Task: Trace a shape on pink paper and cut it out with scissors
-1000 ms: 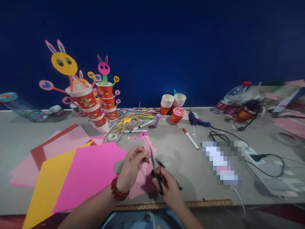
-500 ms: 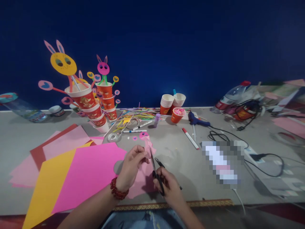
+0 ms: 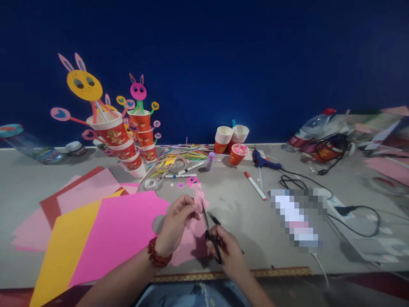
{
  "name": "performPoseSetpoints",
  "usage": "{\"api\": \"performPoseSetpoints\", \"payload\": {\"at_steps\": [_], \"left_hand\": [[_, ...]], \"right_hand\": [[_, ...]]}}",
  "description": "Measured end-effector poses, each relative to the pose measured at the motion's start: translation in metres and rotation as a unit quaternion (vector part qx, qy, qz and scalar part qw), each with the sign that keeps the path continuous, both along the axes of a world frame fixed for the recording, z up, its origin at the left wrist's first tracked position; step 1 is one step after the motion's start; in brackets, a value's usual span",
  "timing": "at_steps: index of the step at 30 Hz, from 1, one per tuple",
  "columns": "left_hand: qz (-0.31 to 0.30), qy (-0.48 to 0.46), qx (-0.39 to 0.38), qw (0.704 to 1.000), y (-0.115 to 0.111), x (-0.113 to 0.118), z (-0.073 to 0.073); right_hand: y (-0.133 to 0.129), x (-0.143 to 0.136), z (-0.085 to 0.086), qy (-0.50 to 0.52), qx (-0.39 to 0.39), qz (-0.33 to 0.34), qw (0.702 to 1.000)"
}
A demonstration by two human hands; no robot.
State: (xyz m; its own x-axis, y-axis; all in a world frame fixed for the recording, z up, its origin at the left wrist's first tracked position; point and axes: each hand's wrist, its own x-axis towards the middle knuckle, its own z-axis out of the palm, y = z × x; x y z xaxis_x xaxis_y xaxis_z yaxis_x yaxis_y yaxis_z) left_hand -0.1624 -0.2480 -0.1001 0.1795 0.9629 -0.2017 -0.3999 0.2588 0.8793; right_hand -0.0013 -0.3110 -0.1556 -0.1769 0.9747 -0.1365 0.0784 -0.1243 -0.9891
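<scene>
My left hand (image 3: 177, 219) pinches a small piece of light pink paper (image 3: 198, 195) between thumb and fingers. My right hand (image 3: 227, 249) has its fingers in the black handles of the scissors (image 3: 208, 230). The scissor blades point away from me and meet the pink paper beside my left fingertips. Below my hands lies a larger sheet of light pink paper (image 3: 188, 245). A black pen (image 3: 214, 218) rests on the table just beyond the scissors, partly hidden by my right hand. Past the paper lies a magenta paper cutout (image 3: 192, 181).
Magenta (image 3: 124, 230) and yellow sheets (image 3: 68, 234) cover the left side. Decorated paper cups (image 3: 111, 132) with rabbit faces stand behind them. Pipe cleaners (image 3: 179, 154), a glue stick (image 3: 210, 162), a red-capped marker (image 3: 255, 186), a glue gun (image 3: 265, 162) and cables lie further back and right.
My hands stay almost in place. The scissors and my right hand have shifted very slightly; the paper is still in my left fingers.
</scene>
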Motion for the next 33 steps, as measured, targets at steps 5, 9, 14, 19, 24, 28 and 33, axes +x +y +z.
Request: {"api": "performPoseSetpoints", "payload": {"at_steps": [5,9,14,19,24,28,33], "left_hand": [[0.001,0.01,-0.002,1.0,0.001,0.0,0.001],[0.005,0.019,-0.006,1.0,0.001,-0.001,0.001],[-0.002,0.023,0.002,1.0,0.0,-0.002,0.002],[-0.006,0.032,0.01,0.999,0.0,-0.002,0.001],[-0.016,0.022,0.013,1.0,0.001,-0.002,0.0],[-0.022,0.014,0.012,1.0,0.001,-0.001,0.001],[-0.019,0.018,0.014,1.0,0.0,-0.001,0.003]], "right_hand": [[0.0,0.002,-0.004,-0.015,0.01,-0.001,1.0],[0.0,0.004,-0.006,-0.017,0.01,0.001,1.0],[0.0,0.004,-0.002,-0.01,0.003,0.01,1.0],[-0.001,0.006,-0.002,-0.001,-0.005,0.014,1.0],[-0.001,0.008,-0.001,-0.005,-0.011,0.012,1.0],[0.0,0.01,0.002,-0.003,-0.012,0.012,1.0],[-0.001,0.012,0.005,-0.018,-0.02,0.02,0.999]]}}
